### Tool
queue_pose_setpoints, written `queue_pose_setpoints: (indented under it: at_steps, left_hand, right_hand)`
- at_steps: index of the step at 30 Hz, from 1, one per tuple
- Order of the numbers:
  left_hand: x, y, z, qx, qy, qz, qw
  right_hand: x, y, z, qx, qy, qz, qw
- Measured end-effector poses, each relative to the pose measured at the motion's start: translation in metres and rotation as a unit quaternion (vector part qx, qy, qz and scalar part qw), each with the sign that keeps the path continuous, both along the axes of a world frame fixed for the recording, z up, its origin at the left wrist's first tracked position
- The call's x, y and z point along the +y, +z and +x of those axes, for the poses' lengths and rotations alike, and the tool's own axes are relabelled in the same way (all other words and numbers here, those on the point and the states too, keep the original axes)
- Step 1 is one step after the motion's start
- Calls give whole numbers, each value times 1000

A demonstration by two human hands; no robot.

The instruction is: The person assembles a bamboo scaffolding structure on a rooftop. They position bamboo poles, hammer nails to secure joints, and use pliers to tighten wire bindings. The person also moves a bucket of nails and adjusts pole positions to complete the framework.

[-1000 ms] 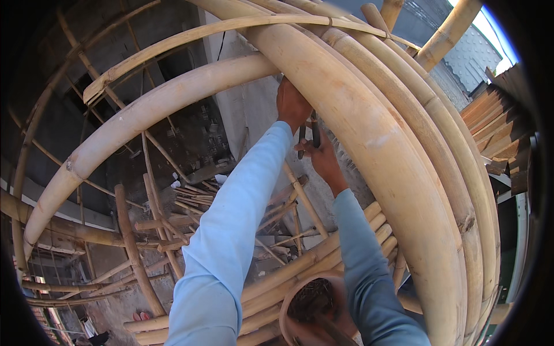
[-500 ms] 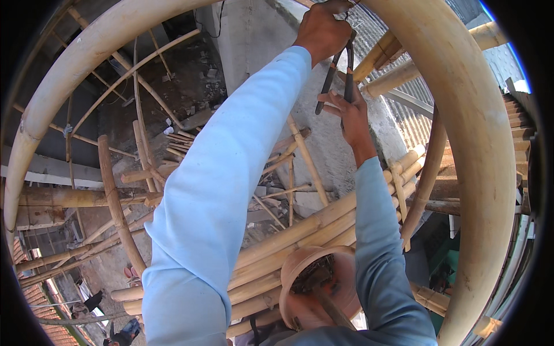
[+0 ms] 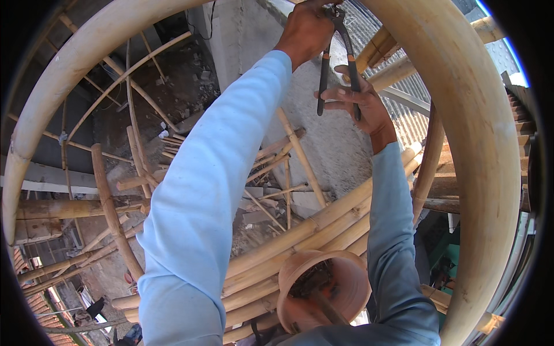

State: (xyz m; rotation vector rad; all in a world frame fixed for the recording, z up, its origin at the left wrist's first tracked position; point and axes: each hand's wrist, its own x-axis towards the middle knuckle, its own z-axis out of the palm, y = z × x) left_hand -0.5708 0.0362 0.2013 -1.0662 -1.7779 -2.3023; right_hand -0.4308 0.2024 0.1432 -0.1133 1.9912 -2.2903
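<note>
Near the top, my left hand [image 3: 309, 32] is closed at the head of a pair of pincers [image 3: 349, 55]. What its fingers pinch is hidden; dark wire ends seem to show beside the jaws. The pincers hang with two dark handles spread apart, each with an orange band. My right hand [image 3: 369, 109] grips the right handle from below, thumb and fingers reaching across toward the left one. Close to both hands, on the right, passes a thick bamboo pole [image 3: 461, 86].
Below my arms lies a row of bamboo poles [image 3: 323, 225]. A terracotta-coloured bucket [image 3: 358, 282] with a wooden-handled tool [image 3: 329, 308] inside stands at the bottom. Bamboo scaffolding [image 3: 109, 202] and rubble lie far below on the left. Corrugated sheeting [image 3: 410, 115] lies behind the right hand.
The pincers' handles have spread wider. My right hand has shifted right and slightly down, its fingers loosening; my left hand has moved a little left.
</note>
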Motion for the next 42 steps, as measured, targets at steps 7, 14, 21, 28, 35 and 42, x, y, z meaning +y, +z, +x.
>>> queue_pose_setpoints:
  at_steps: [7, 14, 21, 28, 35, 42]
  left_hand:
    - [-6, -1, -5, 7, -13, 6, 1000]
    - [-8, 11, 14, -10, 14, -46, 999]
    - [-4, -6, -14, 28, 25, -11, 999]
    - [3, -8, -25, 136, 137, 7, 981]
    - [-8, 0, 1, -14, 84, -48, 995]
    - [1, 21, 24, -52, 94, -64, 992]
  right_hand:
    - [-11, -6, -5, 12, -24, -5, 1000]
    - [-19, -32, -16, 11, -131, 27, 991]
    - [-38, -30, -31, 8, -186, 357, 915]
    - [-44, -57, -55, 178, -477, 534, 675]
    - [-48, -40, -11, 125, -341, 412, 836]
    - [5, -45, -48, 133, -441, 613, 642]
